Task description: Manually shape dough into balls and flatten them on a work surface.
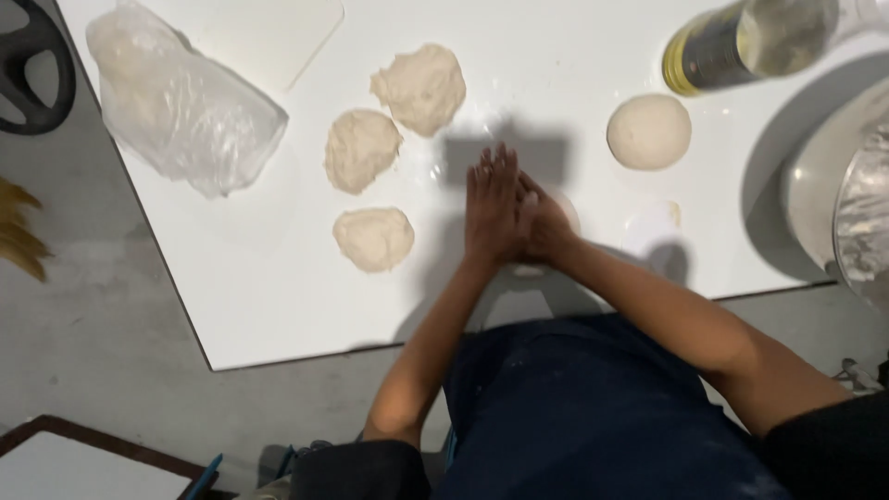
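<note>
My left hand [491,202] and my right hand [544,227] press together over a piece of pale dough [567,211], of which only a sliver shows between and beside the palms. Both hands hover just above the white table [278,296]. Three rough dough lumps lie to the left: one at the top [419,87], one in the middle [361,148], one lower down [373,238]. A smooth round dough ball [648,131] sits to the right of the hands.
A clear plastic bag of flour [181,102] lies at the table's far left. An oil bottle [741,42] lies at the top right, a metal mixing bowl [847,204] at the right edge. A white scraper card [273,37] rests near the top.
</note>
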